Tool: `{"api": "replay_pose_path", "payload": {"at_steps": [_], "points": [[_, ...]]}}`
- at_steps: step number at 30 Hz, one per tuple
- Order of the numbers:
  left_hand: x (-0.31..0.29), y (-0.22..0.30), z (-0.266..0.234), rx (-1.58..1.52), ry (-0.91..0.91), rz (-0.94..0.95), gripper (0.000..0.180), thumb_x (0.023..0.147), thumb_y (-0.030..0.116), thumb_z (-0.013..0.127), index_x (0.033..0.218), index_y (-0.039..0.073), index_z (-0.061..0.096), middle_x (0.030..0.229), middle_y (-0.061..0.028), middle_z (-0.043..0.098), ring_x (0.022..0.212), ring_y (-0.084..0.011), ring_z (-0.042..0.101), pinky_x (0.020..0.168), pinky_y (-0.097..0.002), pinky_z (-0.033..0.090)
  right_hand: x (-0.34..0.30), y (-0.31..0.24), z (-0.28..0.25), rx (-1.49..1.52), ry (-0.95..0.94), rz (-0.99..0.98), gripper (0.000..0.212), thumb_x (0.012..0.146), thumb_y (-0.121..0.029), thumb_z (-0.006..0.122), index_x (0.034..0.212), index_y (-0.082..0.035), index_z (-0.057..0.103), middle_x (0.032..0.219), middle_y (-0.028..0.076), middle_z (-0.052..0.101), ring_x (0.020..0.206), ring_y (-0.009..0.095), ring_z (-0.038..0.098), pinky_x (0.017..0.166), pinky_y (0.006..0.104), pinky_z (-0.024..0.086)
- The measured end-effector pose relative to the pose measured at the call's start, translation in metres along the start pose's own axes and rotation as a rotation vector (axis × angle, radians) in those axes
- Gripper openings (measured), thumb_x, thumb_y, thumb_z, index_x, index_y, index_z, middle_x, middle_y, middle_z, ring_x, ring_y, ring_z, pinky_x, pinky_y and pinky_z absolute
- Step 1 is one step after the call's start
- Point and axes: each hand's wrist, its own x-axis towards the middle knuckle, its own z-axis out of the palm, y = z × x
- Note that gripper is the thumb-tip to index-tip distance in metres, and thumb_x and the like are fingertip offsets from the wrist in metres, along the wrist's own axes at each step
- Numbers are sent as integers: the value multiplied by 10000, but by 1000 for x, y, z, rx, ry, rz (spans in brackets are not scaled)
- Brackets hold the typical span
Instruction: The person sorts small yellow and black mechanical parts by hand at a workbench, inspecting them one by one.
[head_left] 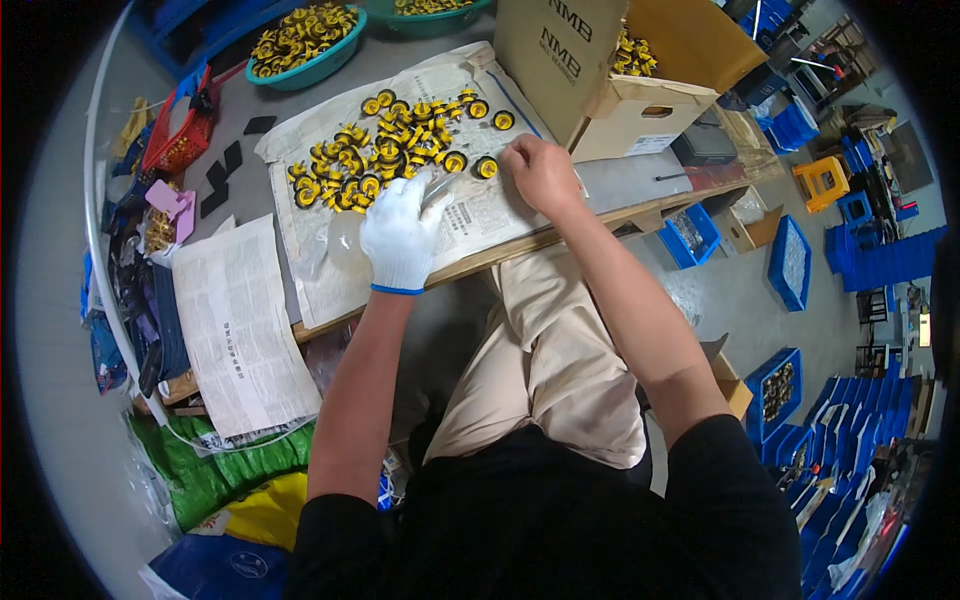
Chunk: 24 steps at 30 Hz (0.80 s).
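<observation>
My left hand (400, 230), in a white knit glove with a blue cuff, rests near the front of the newspaper (480, 222). Its fingers are closed on a clear plastic bag (345, 243); some of the film shows beside the thumb. My bare right hand (543, 178) is curled closed by the carton, and anything inside its fingers is hidden. Just left of it lies a yellow wheel-like part with a black rim (486, 167). A loose pile of the same yellow and black parts (390, 150) covers the middle of the newspaper, beyond my left hand.
Teal basins (350, 48) of similar parts stand at the back. An open cardboard carton (625, 130) rises at the right, with more parts inside. A red basket (185, 140) is at the far left. Another newspaper (240, 330) overhangs the bench's left front. Blue bins (690, 237) sit on the floor.
</observation>
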Motion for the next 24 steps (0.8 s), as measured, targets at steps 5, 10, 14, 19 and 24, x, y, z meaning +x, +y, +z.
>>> {"api": "replay_pose_path", "payload": {"at_steps": [5,10,14,19,24], "points": [[2,7,10,-15,80,76,361,838,339,812,1133,136,761,1011,-91,719,931,-300,693,803,-417,547,-13,-12,-24,19,-31,49,220,934,-290,687,940,-74,731,857,140,746,796,356,720,701,455,553],[0,5,6,-124,-106,13,349,857,287,829,1145,102,759,1015,-145,734,929,-351,700,830,-448,559,-14,-7,0,-98,-88,177,207,873,-294,683,917,-97,730,957,159,743,930,388,714,814,520,551],[0,2,-2,24,-82,38,359,882,308,803,1155,82,749,1018,-154,723,905,-356,688,797,-454,548,-14,-6,14,-8,78,-43,173,825,-184,688,771,-22,658,844,198,686,815,407,687,742,518,547],[-1,8,-2,-54,-120,28,343,907,293,778,1168,75,743,1026,-149,719,909,-346,687,805,-444,542,-20,-2,19,-14,50,-127,131,799,-137,681,787,-7,682,839,222,701,821,406,697,765,498,566],[3,12,1,-89,-114,38,347,911,305,775,1187,96,749,1044,-130,730,920,-333,694,810,-432,541,-18,11,25,37,70,-142,155,836,-132,648,740,-11,625,825,214,674,810,432,664,747,525,535]]}}
